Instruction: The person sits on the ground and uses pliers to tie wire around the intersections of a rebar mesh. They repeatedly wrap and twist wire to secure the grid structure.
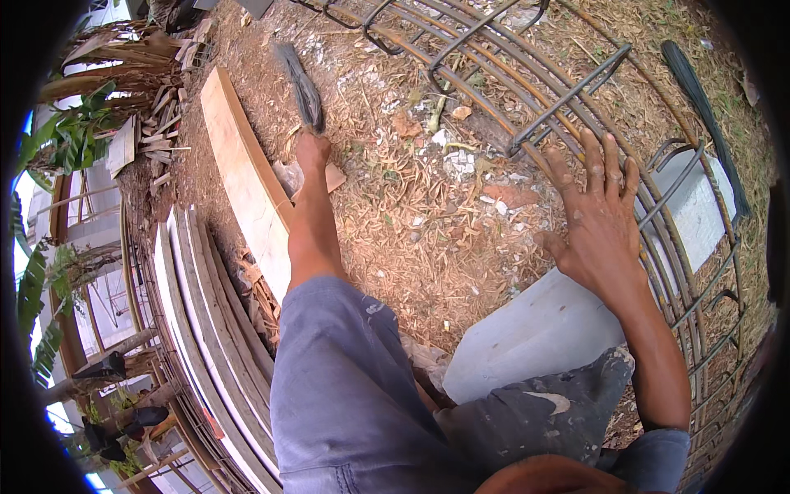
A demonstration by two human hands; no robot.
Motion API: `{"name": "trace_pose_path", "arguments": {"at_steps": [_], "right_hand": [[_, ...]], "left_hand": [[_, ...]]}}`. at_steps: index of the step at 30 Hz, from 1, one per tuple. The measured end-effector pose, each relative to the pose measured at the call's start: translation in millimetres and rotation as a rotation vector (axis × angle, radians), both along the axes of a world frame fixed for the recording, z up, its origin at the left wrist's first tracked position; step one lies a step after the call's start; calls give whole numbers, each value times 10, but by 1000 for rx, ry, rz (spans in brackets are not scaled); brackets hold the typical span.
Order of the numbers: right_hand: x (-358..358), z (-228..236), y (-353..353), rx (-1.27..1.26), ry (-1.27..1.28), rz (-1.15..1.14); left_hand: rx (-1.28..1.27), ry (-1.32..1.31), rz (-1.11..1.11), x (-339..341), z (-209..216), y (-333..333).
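My left hand [313, 154] is stretched out to the far left, closed around one end of a bundle of thin grey tie wire [301, 86]. The wire's other end points away from me over the ground. On the right, my right hand [599, 198] lies with fingers spread on the long bars of a rebar cage [569, 104], whose bars are rust-brown and joined by bent stirrups. The palm side of that hand is hidden. A second bundle of dark wire [699, 115] lies beyond the cage at the far right.
A pale flat slab [535, 337] lies by my knee, and another light panel [687, 206] shows under the cage. A wooden plank [239, 156] runs along my left side, near several stacked boards [197, 296]. Dry leaves and rubble cover the ground [420, 230].
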State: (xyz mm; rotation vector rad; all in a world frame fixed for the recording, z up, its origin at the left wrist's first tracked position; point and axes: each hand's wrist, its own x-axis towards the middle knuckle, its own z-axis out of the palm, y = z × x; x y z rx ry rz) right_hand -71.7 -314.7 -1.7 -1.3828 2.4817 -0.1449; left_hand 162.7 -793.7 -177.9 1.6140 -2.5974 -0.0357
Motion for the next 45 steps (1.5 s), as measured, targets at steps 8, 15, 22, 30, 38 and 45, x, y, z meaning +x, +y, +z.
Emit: {"name": "trace_pose_path", "arguments": {"at_steps": [8,15,22,30,38,45], "right_hand": [[-8,-2,-55,-24,-55,-83],[-12,-56,18,-84,-42,-100],[10,-89,35,-51,77,-62],[23,670,30,-108,-351,-36],[1530,2052,175,-152,-745,99],[2344,928,608,-739,-686,-95]], "left_hand": [[28,-150,14,-246,-254,-336],[-287,-333,143,-617,107,-69],[-332,97,331,-757,1745,-52],[551,1568,147,425,3493,1063],[777,1682,588,978,3202,3419],[704,1402,466,827,3071,4192]]}}
